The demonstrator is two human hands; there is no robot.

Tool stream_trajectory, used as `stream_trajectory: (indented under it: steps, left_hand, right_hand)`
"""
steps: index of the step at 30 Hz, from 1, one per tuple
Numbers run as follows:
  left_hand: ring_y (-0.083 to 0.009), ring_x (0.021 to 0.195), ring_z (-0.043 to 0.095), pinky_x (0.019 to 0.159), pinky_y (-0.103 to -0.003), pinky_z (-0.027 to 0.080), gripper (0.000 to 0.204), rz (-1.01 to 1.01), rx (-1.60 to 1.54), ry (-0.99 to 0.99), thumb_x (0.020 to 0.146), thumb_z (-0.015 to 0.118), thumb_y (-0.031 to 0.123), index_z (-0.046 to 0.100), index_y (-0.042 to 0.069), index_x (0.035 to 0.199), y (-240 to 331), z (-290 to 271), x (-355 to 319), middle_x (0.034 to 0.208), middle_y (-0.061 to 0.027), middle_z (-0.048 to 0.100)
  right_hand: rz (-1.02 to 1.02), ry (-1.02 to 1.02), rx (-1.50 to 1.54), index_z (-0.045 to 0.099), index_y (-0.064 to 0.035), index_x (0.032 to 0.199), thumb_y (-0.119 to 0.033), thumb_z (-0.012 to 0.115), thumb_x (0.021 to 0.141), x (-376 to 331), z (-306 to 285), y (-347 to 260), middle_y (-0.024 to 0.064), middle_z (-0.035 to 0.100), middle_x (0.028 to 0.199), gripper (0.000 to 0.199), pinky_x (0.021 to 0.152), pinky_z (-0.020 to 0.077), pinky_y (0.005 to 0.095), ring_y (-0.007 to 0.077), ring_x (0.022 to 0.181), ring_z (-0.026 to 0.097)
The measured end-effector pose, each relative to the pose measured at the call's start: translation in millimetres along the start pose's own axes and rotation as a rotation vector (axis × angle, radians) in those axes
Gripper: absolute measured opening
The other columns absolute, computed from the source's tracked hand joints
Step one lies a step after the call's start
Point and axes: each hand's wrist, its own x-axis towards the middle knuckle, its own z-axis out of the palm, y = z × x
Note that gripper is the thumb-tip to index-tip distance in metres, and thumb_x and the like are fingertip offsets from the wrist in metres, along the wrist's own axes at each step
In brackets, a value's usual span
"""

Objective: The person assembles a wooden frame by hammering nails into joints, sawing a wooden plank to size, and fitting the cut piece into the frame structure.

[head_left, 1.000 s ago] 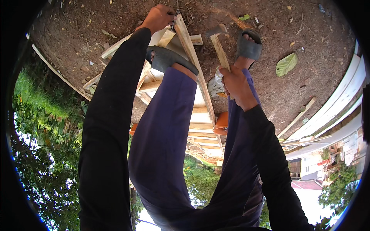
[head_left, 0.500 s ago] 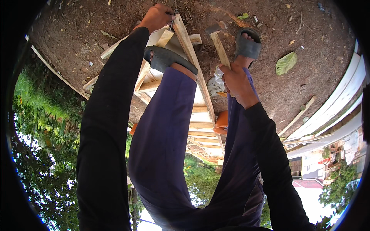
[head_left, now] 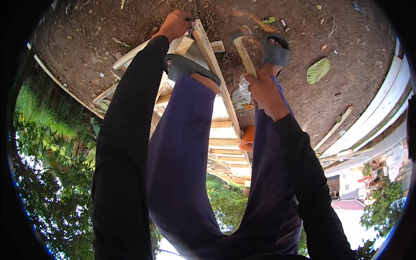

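My left hand (head_left: 177, 24) is at the top, fingers pinched on a thin dark metal piece, a wire or a nail, at the end of a long wooden beam (head_left: 208, 50). Lower right of it, my right hand (head_left: 265, 92) grips the wooden handle of a hammer (head_left: 246, 56). The hammer's dull head is held over the soil, apart from the beam. Crumpled clear plastic (head_left: 244, 86) shows beside the right fingers; whether they hold it I cannot tell. My left sandalled foot (head_left: 190, 68) rests on the wooden frame.
Slatted frame pieces (head_left: 223, 142) run back between my legs. An orange bucket (head_left: 248, 138) stands by the beam. My right sandal (head_left: 276, 50) is on the soil, near a large leaf (head_left: 318, 70). A loose stick (head_left: 333, 128) and pale boards (head_left: 381, 104) lie at the right.
The view has shifted slightly. My left hand appears a little lower, still at the beam's end. The right hand keeps its hold on the hammer.
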Motion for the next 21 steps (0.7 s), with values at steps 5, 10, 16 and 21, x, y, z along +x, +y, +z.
stream_trajectory:
  steps: [5, 10, 16, 21]
  left_hand:
    - [-0.0241, 0.077, 0.075, 0.076, -0.038, 0.058, 0.021, 0.023, 0.068, 0.054, 0.092, 0.073, 0.017, 0.078, 0.000, 0.104, -1.8, 4.6, -0.4, 0.084, -0.0153, 0.076]
    - [-0.0248, 0.080, 0.076, 0.078, -0.038, 0.058, 0.025, 0.024, 0.086, 0.037, 0.093, 0.073, 0.018, 0.077, 0.002, 0.112, -6.8, 6.5, 0.7, 0.086, -0.0155, 0.076]
    - [-0.0242, 0.089, 0.076, 0.085, -0.038, 0.058, 0.028, 0.016, 0.045, -0.015, 0.097, 0.070, 0.019, 0.074, 0.001, 0.118, 18.4, 2.5, 3.8, 0.096, -0.0140, 0.078]
    - [-0.0415, 0.105, 0.066, 0.093, -0.051, 0.051, 0.030, 0.307, 0.314, 0.112, 0.092, 0.069, 0.031, 0.076, 0.004, 0.102, -10.4, 16.3, 32.4, 0.103, -0.0260, 0.071]
  right_hand:
    - [-0.125, 0.050, 0.041, 0.059, -0.0017, 0.096, -0.030, 0.062, 0.103, 5.2, -3.1, -2.7, 0.0023, 0.053, 0.069, 0.029, 0.046, 0.0422, 0.0328, 0.0127, 0.052, 0.051]
    - [-0.090, 0.032, 0.085, 0.057, -0.0024, 0.096, -0.030, 0.062, 0.103, 0.9, -2.8, -11.1, 0.0021, 0.053, 0.070, 0.029, 0.047, 0.0418, 0.0324, 0.0123, 0.053, 0.052]
    - [-0.067, 0.059, 0.063, 0.057, -0.0027, 0.095, -0.030, 0.063, 0.103, -2.0, 1.3, -7.6, 0.0014, 0.052, 0.068, 0.029, 0.045, 0.0399, 0.0318, 0.0114, 0.051, 0.049]
    - [-0.277, 0.003, -0.179, 0.063, 0.0011, 0.108, -0.033, 0.059, 0.104, 17.3, 8.2, 34.1, 0.0183, 0.063, 0.092, 0.034, 0.062, 0.0515, 0.0394, 0.0287, 0.076, 0.065]
